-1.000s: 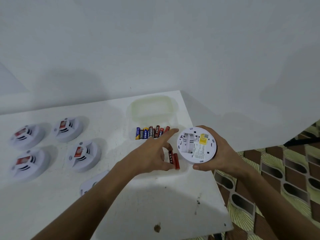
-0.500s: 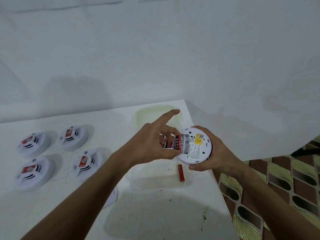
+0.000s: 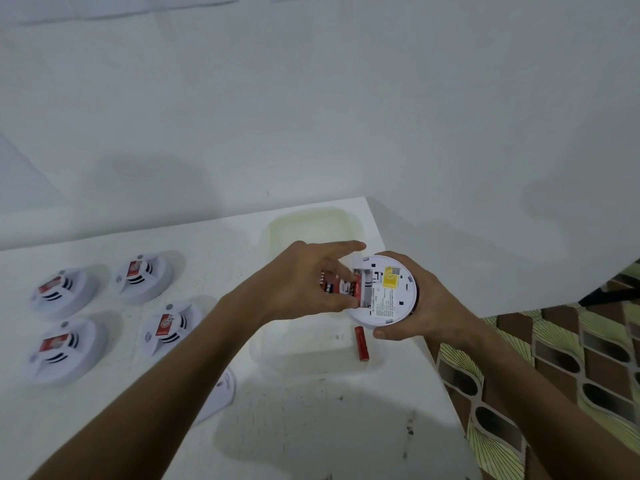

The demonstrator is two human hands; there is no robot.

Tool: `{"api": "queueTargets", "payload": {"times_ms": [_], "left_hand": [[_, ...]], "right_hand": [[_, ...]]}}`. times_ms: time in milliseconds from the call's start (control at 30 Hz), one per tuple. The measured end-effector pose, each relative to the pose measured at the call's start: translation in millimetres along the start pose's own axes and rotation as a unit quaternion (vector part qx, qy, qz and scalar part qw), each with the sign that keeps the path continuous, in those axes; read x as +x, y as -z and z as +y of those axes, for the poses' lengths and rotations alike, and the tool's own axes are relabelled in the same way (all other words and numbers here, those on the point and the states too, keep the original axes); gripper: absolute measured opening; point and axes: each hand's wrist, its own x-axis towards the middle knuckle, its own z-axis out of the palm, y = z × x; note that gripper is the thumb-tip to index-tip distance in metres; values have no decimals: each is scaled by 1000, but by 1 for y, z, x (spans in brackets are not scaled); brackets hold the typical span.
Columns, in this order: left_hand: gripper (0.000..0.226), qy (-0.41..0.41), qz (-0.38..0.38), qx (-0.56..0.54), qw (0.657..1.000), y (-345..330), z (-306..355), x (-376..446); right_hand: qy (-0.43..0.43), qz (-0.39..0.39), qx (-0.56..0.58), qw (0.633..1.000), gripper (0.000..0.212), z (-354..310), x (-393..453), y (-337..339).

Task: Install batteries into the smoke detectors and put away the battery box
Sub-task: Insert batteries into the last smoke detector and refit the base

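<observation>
My right hand (image 3: pixel 424 306) grips a white round smoke detector (image 3: pixel 389 292), back side up, its battery bay open beside a yellow label. My left hand (image 3: pixel 304 282) pinches a red battery (image 3: pixel 356 289) and holds it against the bay's left edge, index finger stretched out. A second red battery (image 3: pixel 361 344) lies loose in the clear battery box (image 3: pixel 277 355) below the detector. More batteries in the box are mostly hidden behind my left hand. The box's clear lid (image 3: pixel 308 226) lies behind it on the white table (image 3: pixel 311 427).
Several white smoke detectors sit face up at the left: (image 3: pixel 60 292), (image 3: pixel 142 277), (image 3: pixel 171 327), (image 3: pixel 62 349). A white round cover plate (image 3: pixel 221 393) lies under my left forearm. The table's right edge drops to a patterned floor (image 3: pixel 571 358). A white wall rises behind.
My left hand picked one red battery from the box and brought it up to the detector's bay. The other red battery stayed in the box. The camera tilted.
</observation>
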Motion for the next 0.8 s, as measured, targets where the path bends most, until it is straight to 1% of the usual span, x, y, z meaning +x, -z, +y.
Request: {"api": "queueTargets", "payload": {"times_ms": [100,167,233,400,467,567,633,700,800], "left_hand": [[99,45,17,-77,996,0,-3,1],[106,75,-5,-159,984,0,-4,2],[106,80,-15,-211,974,-2,-6,2],[106,70,9,-233,970,-5,-8,0],[108,70,16,-261,963,-6,-10,-1],[105,71,36,-312,947,-11,-15,-1],[102,70,46,-321,943,-15,-17,0],[97,69,45,-314,946,-18,-18,1],[79,82,52,-310,946,-25,-18,0]], "right_hand": [[-3,-7,1,1000,87,-2,0,-1],[-5,-11,-1,1000,85,-3,1,-2],[-5,-15,-3,1000,83,-4,1,-2],[-5,-14,-2,1000,84,-7,2,-3],[0,-12,-3,1000,86,-7,2,-4],[-1,-11,-5,1000,88,-7,1,-5],[-4,-6,-1,1000,89,-7,-1,-7],[-10,2,4,1000,89,-7,-3,-6],[-23,12,17,1000,88,-6,-10,1]]}}
